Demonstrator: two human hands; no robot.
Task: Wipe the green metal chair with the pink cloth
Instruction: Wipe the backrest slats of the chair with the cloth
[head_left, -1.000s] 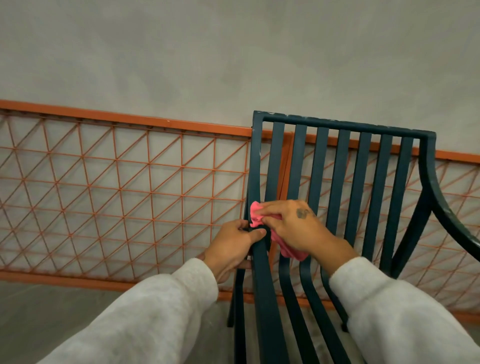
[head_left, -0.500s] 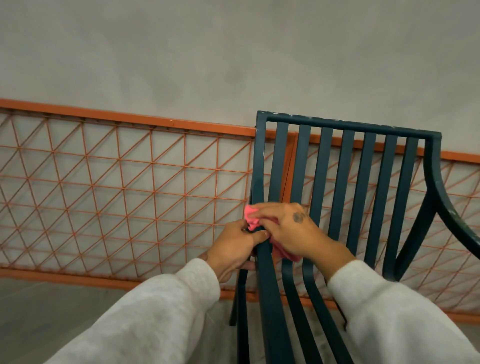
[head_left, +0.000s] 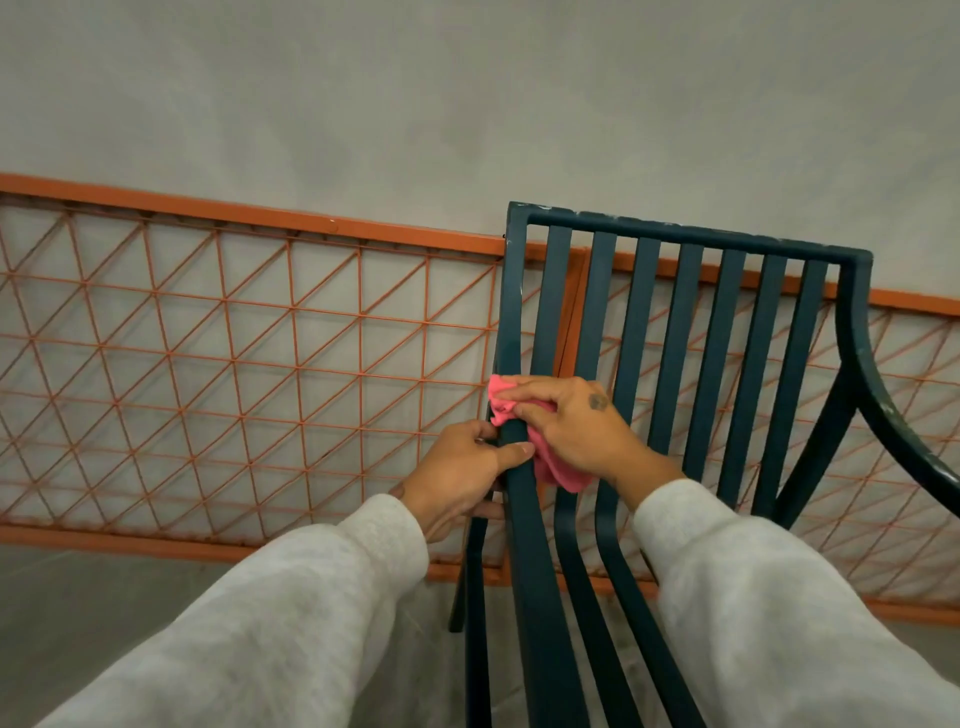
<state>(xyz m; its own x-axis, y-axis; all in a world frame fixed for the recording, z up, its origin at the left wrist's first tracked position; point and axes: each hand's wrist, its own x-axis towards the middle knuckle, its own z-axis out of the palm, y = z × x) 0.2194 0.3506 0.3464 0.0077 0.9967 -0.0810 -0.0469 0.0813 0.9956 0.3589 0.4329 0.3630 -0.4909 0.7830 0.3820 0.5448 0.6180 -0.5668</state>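
The right hand (head_left: 576, 431) held the pink cloth (head_left: 561, 473) bunched under curled fingers, pressing it to the slats at the left edge of the green metal chair (head_left: 675, 231) back, about halfway down. One corner of the cloth stuck out past the fingertips over the left upright; the rest hung below the palm. Just beside it, the left hand (head_left: 462, 467) gripped that same upright – thumb laid across the front, fingers wrapped behind – nearly touching the cloth. Both arms wore pale grey sleeves (head_left: 260, 623). The chair's vertical slats ran down from the top rail and curved toward the camera, and its right armrest (head_left: 878, 405) swept out at the right edge. Behind the chair stood an orange lattice fence (head_left: 234, 353) against a plain grey wall (head_left: 467, 104).
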